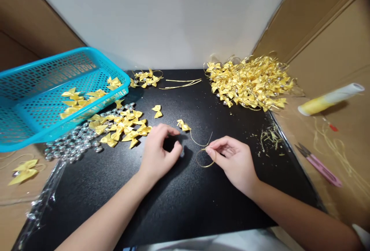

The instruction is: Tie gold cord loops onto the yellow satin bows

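Observation:
My right hand [231,160] pinches a thin gold cord [204,166] between thumb and fingertips, with a loop of it hanging below. From there the cord curves left to a yellow bow [184,125] lying on the black board [173,212]. Left of that cord, my left hand [162,149] hovers over the board, thumb and fingers curved apart with nothing between them. A single small yellow bow [157,111] lies just beyond my left hand. Loose yellow bows [127,126] are heaped to its left, beside silver beads [75,141].
A turquoise basket [34,135] with bows stands at the left. Finished-looking corded bows [248,83] pile at the back right. Gold cord pieces [183,84] lie at the back. Pink-handled snips [323,168], a yellow-white roll [329,99] and cord scraps [271,137] are at the right.

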